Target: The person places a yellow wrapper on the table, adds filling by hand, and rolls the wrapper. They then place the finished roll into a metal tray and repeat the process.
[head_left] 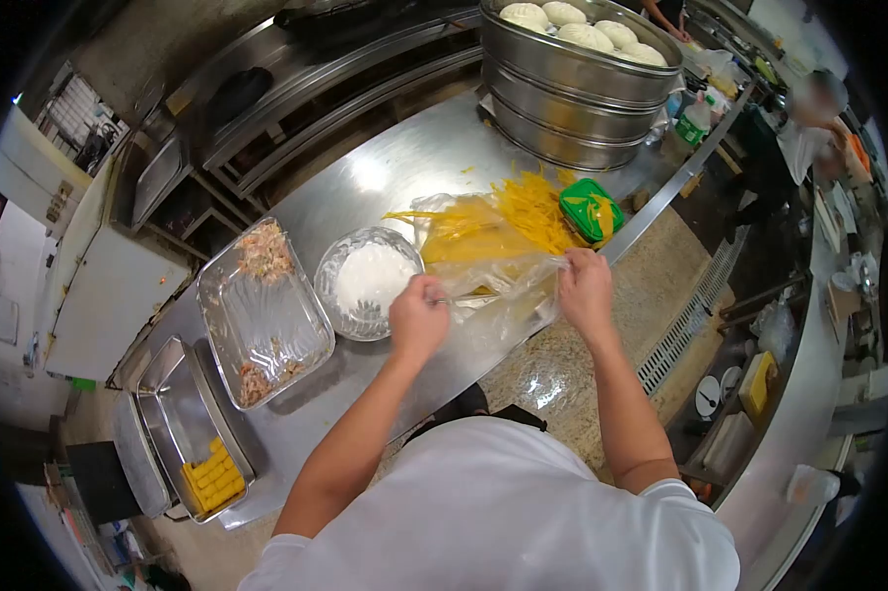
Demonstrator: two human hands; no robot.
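Note:
A clear plastic bag (503, 286) is stretched between my two hands over the metal worktop. My left hand (419, 317) is closed on the bag's near left edge, close to the bowl, and my right hand (586, 289) pinches its right corner. Beneath and behind the bag lies a heap of yellow shreds (532, 202), with some seen through the plastic. A green plastic container (590, 210) sits on the right of the heap with shreds on it. Left of my left hand stands a metal bowl (340, 320) of white powder.
A foil-coloured tray (266, 330) holds minced filling at both ends. Beyond it, a deep steel pan (158, 389) contains yellow rolls (212, 481). Stacked steamers (577, 108) with white buns stand at the back. Another person's arm shows at the far end.

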